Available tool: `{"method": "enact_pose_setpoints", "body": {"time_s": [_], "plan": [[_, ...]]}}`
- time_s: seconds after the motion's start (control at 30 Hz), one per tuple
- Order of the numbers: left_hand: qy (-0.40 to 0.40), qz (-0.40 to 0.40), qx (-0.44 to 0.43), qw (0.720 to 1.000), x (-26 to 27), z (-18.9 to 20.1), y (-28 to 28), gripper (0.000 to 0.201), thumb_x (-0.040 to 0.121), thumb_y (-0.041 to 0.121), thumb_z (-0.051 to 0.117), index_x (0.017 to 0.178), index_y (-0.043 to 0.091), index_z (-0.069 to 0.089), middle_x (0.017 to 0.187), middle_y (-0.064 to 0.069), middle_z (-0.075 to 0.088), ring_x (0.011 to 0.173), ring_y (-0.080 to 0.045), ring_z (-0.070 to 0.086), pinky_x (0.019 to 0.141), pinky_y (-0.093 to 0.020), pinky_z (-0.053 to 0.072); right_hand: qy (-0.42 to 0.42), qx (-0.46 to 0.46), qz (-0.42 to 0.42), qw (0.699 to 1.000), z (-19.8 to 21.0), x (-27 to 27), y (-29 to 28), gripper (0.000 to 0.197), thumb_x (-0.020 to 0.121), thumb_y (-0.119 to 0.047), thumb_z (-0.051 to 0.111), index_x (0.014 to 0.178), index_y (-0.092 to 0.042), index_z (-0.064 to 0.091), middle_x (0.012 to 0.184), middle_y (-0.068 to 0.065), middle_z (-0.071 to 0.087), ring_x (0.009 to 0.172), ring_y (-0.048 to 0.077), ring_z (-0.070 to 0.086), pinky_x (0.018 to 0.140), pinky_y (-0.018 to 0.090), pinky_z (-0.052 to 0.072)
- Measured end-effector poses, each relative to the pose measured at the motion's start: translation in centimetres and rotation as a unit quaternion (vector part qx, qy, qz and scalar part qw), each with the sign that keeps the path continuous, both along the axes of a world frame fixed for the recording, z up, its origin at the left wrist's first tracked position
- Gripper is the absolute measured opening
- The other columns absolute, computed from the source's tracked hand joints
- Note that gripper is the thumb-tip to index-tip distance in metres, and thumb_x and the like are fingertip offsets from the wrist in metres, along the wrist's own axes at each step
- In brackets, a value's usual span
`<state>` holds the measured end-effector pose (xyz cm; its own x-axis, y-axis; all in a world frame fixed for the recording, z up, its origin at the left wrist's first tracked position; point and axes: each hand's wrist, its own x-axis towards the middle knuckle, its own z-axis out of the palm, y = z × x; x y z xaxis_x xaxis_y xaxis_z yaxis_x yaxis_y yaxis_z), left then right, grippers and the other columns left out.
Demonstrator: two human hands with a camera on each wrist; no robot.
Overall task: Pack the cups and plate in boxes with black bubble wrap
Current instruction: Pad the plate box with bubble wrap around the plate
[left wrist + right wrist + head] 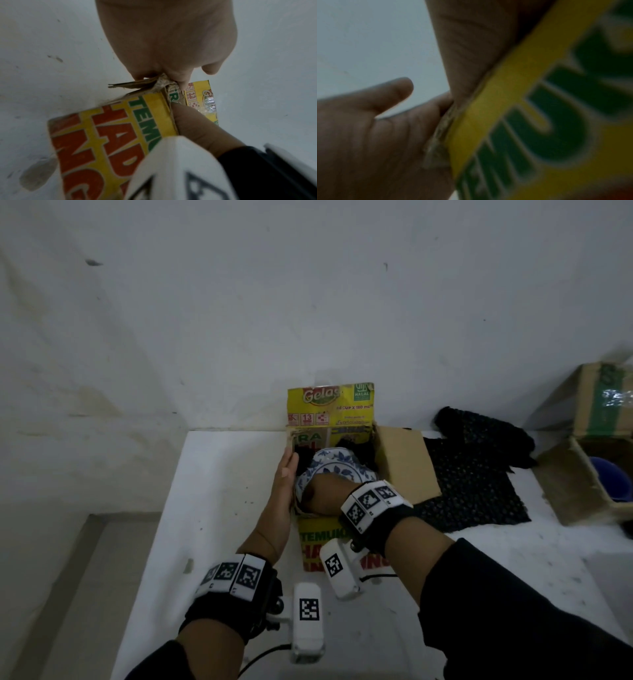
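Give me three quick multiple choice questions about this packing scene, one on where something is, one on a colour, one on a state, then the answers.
1. Where does the loose black bubble wrap lie?
A. right of the yellow box
B. left of it
C. on the floor

2. What colour is the pattern on the plate?
A. red
B. blue
C. green

3. How does the yellow box's top stand?
A. taped shut
B. flaps folded closed
C. open, flaps up

Answers:
1 A, the wrap spreads on the white surface beside the box's right flap.
2 B, blue flowers show on white around the rim.
3 C, the plate sits inside the open box, where the right hand reaches, while the left hand lies along the left wall.
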<state>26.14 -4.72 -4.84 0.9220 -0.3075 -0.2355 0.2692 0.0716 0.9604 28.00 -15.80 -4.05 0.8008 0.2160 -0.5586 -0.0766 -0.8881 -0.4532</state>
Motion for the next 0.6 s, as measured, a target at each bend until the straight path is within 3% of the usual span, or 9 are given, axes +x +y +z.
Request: {"method": "enact_pose_setpoints", "body": {"time_s": [0.07, 0.13, 0.23, 0.3, 0.4, 0.47, 0.5, 0.53, 0.6], "plan": [[-0.028, -0.014, 0.009, 0.999, 0.1, -1.0, 0.2, 0.059, 0.094, 0.055, 0.026, 0.146, 0.03, 0.015, 0.143, 0.025, 0.019, 0.138, -0.001, 0.019, 0.116, -0.03, 0.022, -0.069, 0.004, -0.026, 0.997, -0.3, 0.0, 0.0, 0.046, 0.094, -0.017, 0.052, 0.05, -0.019, 0.038, 0.055, 0.0, 0.038, 0.05, 0.012, 0.034, 0.054, 0.024, 0.035], [-0.043, -0.025, 0.024, 0.998, 0.2, -1.7, 0.5, 0.057, 0.089, 0.057, 0.024, 0.142, 0.036, 0.018, 0.147, 0.025, 0.016, 0.138, 0.002, 0.017, 0.119, -0.036, 0.017, -0.076, -0.002, -0.031, 0.997, -0.7, -0.1, 0.1, 0.048, 0.092, -0.017, 0.054, 0.048, -0.018, 0.034, 0.051, 0.001, 0.034, 0.047, 0.014, 0.031, 0.057, 0.027, 0.035], [-0.055, -0.038, 0.023, 0.997, 0.2, -1.9, 0.6, 0.061, 0.079, 0.071, 0.029, 0.135, 0.047, 0.023, 0.153, 0.019, 0.016, 0.141, -0.001, 0.017, 0.119, -0.04, 0.016, -0.031, 0.032, -0.043, 0.998, -1.0, -0.1, 0.0, 0.049, 0.093, -0.015, 0.053, 0.047, -0.018, 0.035, 0.05, 0.004, 0.032, 0.046, 0.017, 0.025, 0.051, 0.027, 0.028], [-0.054, -0.036, 0.013, 0.998, 0.0, -1.6, 0.6, 0.058, 0.081, 0.068, 0.031, 0.134, 0.046, 0.022, 0.154, 0.015, 0.018, 0.141, -0.003, 0.018, 0.119, -0.041, 0.018, 0.0, 0.026, -0.036, 0.999, -1.7, 0.0, -0.2, 0.044, 0.095, -0.015, 0.048, 0.052, -0.018, 0.038, 0.055, 0.004, 0.036, 0.048, 0.016, 0.027, 0.055, 0.027, 0.031], [-0.061, -0.036, 0.008, 0.997, 0.3, -2.0, 0.5, 0.066, 0.073, 0.081, 0.038, 0.131, 0.051, 0.025, 0.155, 0.014, 0.017, 0.141, -0.003, 0.018, 0.118, -0.036, 0.02, 0.026, 0.012, -0.028, 0.999, -1.9, -0.2, -0.2, 0.035, 0.099, -0.013, 0.039, 0.066, -0.021, 0.045, 0.07, 0.001, 0.046, 0.059, 0.01, 0.037, 0.076, 0.03, 0.036], [-0.066, -0.032, 0.006, 0.997, 0.3, -2.2, 0.6, 0.049, 0.083, 0.067, 0.032, 0.129, 0.052, 0.025, 0.155, 0.014, 0.016, 0.141, -0.002, 0.017, 0.118, -0.038, 0.019, 0.058, 0.014, -0.031, 0.998, -1.0, -0.2, 0.1, 0.032, 0.102, -0.01, 0.03, 0.1, 0.0, 0.06, 0.101, 0.024, 0.059, 0.072, 0.019, 0.048, 0.083, 0.032, 0.034], [-0.064, -0.033, 0.007, 0.997, 0.4, -2.3, 0.6, 0.044, 0.086, 0.058, 0.027, 0.13, 0.051, 0.025, 0.155, 0.015, 0.015, 0.141, -0.002, 0.017, 0.119, -0.039, 0.019, 0.068, 0.016, -0.025, 0.997, -0.6, -0.2, 0.0, 0.036, 0.103, -0.01, 0.027, 0.12, 0.007, 0.053, 0.121, 0.028, 0.055, 0.081, 0.021, 0.049, 0.086, 0.031, 0.033], [-0.062, -0.035, 0.005, 0.997, 0.5, -2.4, 0.7, 0.043, 0.087, 0.055, 0.026, 0.13, 0.051, 0.024, 0.155, 0.015, 0.015, 0.141, -0.002, 0.016, 0.119, -0.04, 0.018, 0.072, 0.008, -0.004, 0.997, -0.3, -0.2, -0.1, 0.038, 0.103, -0.011, 0.026, 0.13, 0.008, 0.045, 0.132, 0.026, 0.049, 0.089, 0.024, 0.049, 0.089, 0.03, 0.032], [-0.066, -0.038, 0.007, 0.997, 0.5, -2.4, 0.6, 0.04, 0.087, 0.058, 0.027, 0.127, 0.055, 0.026, 0.155, 0.015, 0.015, 0.142, -0.002, 0.015, 0.119, -0.039, 0.017, 0.053, -0.017, 0.049, 0.997, -0.1, 0.1, -0.5, 0.039, 0.102, -0.015, 0.03, 0.131, 0.004, 0.048, 0.133, 0.024, 0.05, 0.098, 0.026, 0.051, 0.08, 0.029, 0.039]]}}
